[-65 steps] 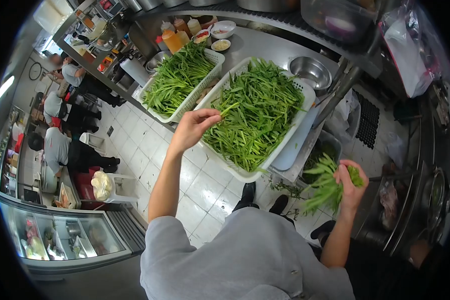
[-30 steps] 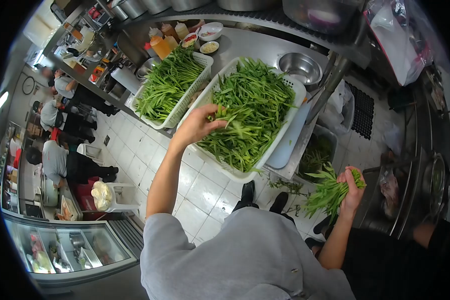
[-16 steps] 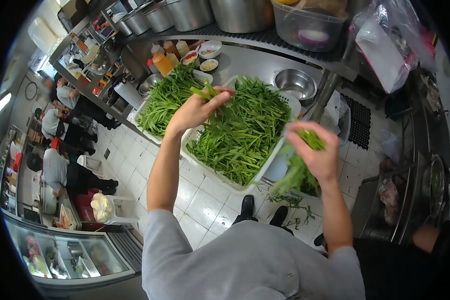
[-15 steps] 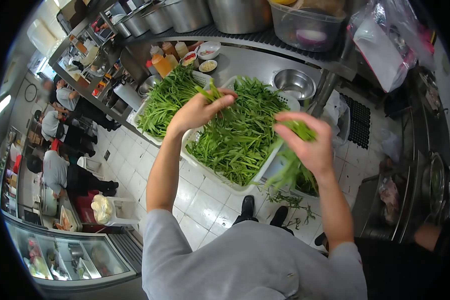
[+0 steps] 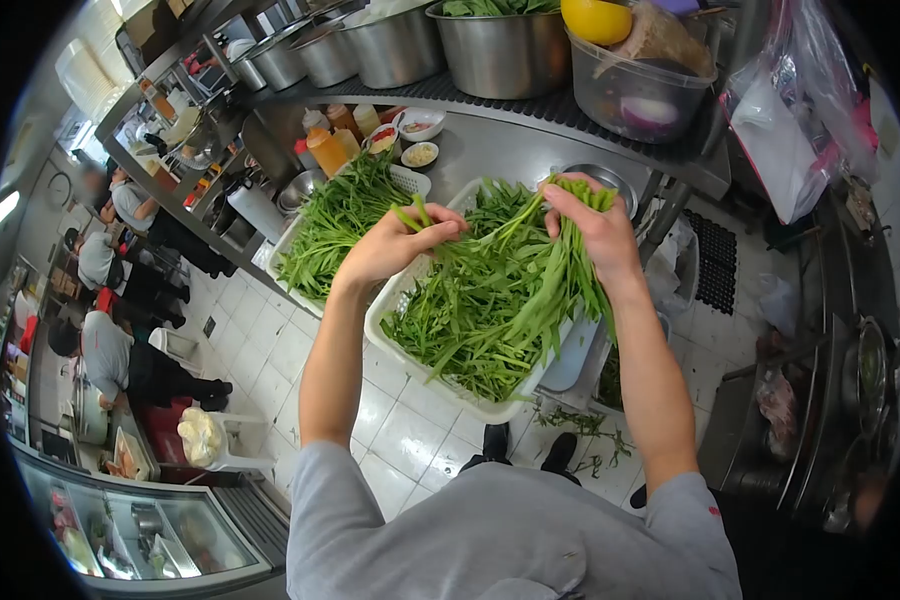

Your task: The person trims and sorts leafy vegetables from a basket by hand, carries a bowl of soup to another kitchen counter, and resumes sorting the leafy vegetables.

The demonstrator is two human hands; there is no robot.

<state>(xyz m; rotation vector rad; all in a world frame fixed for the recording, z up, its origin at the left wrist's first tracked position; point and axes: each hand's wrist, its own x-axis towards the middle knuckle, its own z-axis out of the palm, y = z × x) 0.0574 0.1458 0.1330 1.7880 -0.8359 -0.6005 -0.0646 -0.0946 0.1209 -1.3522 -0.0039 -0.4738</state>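
Observation:
Two white baskets of leafy greens stand side by side. My left hand (image 5: 398, 240) pinches a few green stems above the near left rim of the right basket (image 5: 395, 355). Closed round a larger bunch of greens (image 5: 560, 260), my right hand (image 5: 600, 225) is over that basket's right side, its leaves hanging down over the heap. The stem ends stick up between its fingers. Loose greens (image 5: 460, 330) fill the right basket. In the left basket (image 5: 305, 300) the greens (image 5: 335, 225) lie with long stems, just beyond my left hand.
A steel bowl (image 5: 610, 182) is partly hidden behind my right hand. Sauce bottles (image 5: 327, 150) and small bowls stand at the back. Steel pots (image 5: 500, 50) and a clear tub (image 5: 640, 90) line the shelf above. Several people (image 5: 110, 350) work at the far left.
My right hand has come up and left from the lower right with its bunch, now over the right basket. My left hand has picked up stems and stays near the basket's left side.

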